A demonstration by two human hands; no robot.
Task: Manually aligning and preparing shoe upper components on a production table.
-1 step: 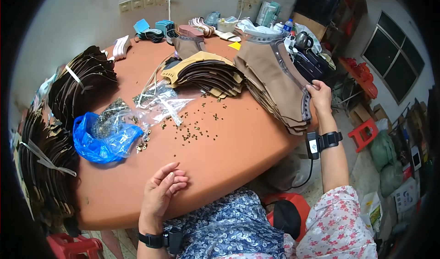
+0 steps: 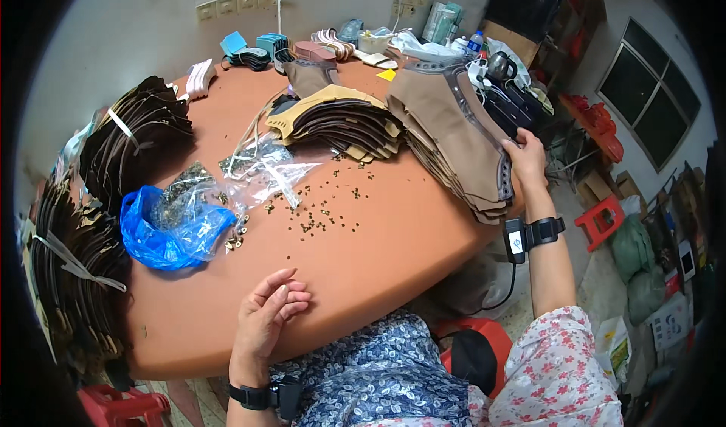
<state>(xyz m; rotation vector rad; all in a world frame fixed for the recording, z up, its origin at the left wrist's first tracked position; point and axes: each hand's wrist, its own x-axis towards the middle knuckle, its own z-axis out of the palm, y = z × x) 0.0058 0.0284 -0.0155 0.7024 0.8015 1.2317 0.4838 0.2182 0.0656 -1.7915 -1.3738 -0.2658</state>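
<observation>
My right hand (image 2: 527, 161) is at the right edge of a stack of brown shoe uppers (image 2: 442, 113). Thumb and forefinger are apart there, the thumb at the rim of the top piece, and I see no piece lifted. Dark strips with eyelets line the edges of that top piece. By the near table edge, my left hand (image 2: 266, 310) is open and holds nothing, its fingers loosely bent. Many small brass-coloured eyelets (image 2: 321, 221) lie scattered beyond it. A fanned pile of tan and dark pieces (image 2: 340, 121) sits left of the brown stack.
On the left lie a blue plastic bag (image 2: 162, 234), a clear bag (image 2: 261, 171) and tied bundles of dark pieces (image 2: 132, 136) (image 2: 72, 264). Shoe soles (image 2: 249, 58), a bottle (image 2: 475, 43) and a dark kettle (image 2: 501, 67) stand along the back. A red stool (image 2: 600, 221) is on the floor.
My right hand has shifted very slightly at the edge of the brown stack. The left hand and the things on the table stay where they were.
</observation>
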